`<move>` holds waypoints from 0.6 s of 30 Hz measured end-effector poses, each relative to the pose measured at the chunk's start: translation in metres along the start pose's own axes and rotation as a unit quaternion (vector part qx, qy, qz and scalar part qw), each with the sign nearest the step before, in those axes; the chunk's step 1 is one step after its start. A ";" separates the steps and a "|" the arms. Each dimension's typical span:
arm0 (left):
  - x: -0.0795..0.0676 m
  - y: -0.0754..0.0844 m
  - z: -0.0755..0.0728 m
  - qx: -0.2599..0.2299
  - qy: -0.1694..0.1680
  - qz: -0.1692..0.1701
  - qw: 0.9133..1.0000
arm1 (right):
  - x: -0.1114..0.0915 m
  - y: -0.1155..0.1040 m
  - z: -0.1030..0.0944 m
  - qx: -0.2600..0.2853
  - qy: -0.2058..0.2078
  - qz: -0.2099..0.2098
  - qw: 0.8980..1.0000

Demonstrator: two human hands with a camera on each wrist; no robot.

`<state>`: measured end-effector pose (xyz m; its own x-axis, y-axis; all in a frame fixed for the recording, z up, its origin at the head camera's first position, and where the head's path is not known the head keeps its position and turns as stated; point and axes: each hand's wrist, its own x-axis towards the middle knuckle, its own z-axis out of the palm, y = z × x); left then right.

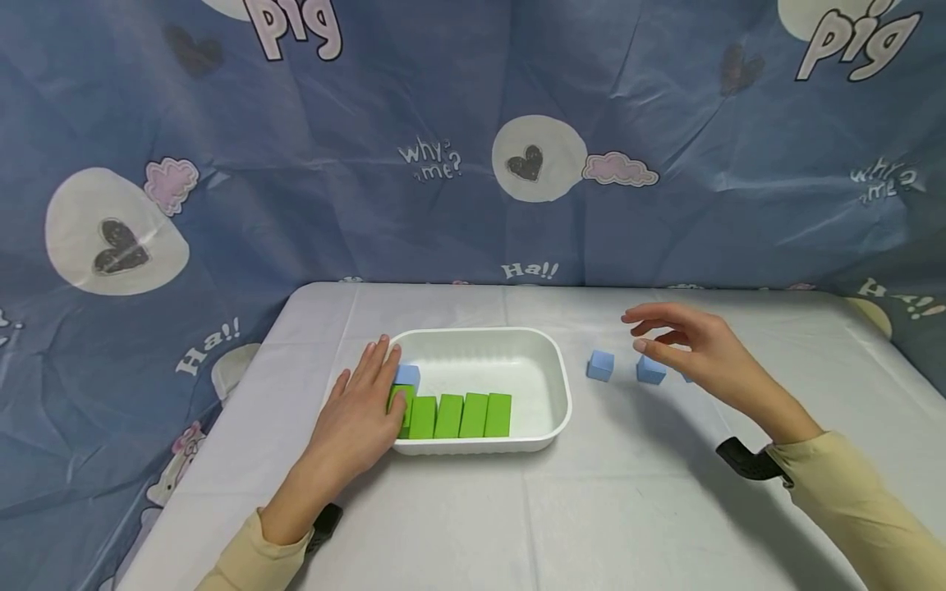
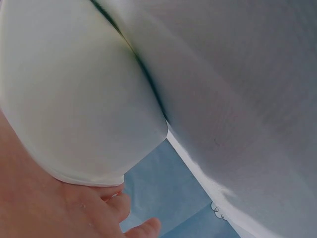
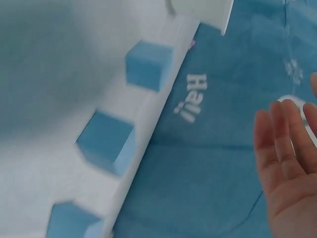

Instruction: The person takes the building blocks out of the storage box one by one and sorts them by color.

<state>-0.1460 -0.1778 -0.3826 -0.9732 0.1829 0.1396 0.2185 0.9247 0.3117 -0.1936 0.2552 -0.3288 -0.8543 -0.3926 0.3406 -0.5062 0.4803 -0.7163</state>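
A white plastic tray sits on the table with a row of several green blocks along its near side. One blue block lies in its left end, partly covered by my left hand, which rests on the tray's left rim with fingers straight. In the left wrist view the tray's wall fills much of the picture. My right hand hovers above the table to the right of the tray, fingers loosely bent, holding nothing. Below it stand blue cubes, one nearest the tray and another; a third is mostly hidden from the head view.
A white cloth covers the table. Behind it hangs a blue printed cloth, which also runs down the left side. Dark straps circle both wrists.
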 end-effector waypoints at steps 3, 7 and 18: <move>0.000 0.000 0.000 -0.001 -0.001 -0.001 1.000 | 0.008 -0.006 0.009 0.021 -0.021 -0.007 1.000; 0.000 0.000 0.000 -0.002 -0.002 -0.003 1.000 | 0.019 -0.015 0.018 0.036 -0.048 -0.015 0.998; 0.000 -0.001 0.000 -0.007 0.000 0.001 1.000 | 0.046 -0.032 0.037 0.040 -0.144 -0.007 0.989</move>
<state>-0.1466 -0.1789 -0.3834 -0.9728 0.1839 0.1406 0.2207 0.9199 0.3241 -0.2122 0.1929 -0.3125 -0.7724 -0.6112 0.1727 -0.4976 0.4134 -0.7625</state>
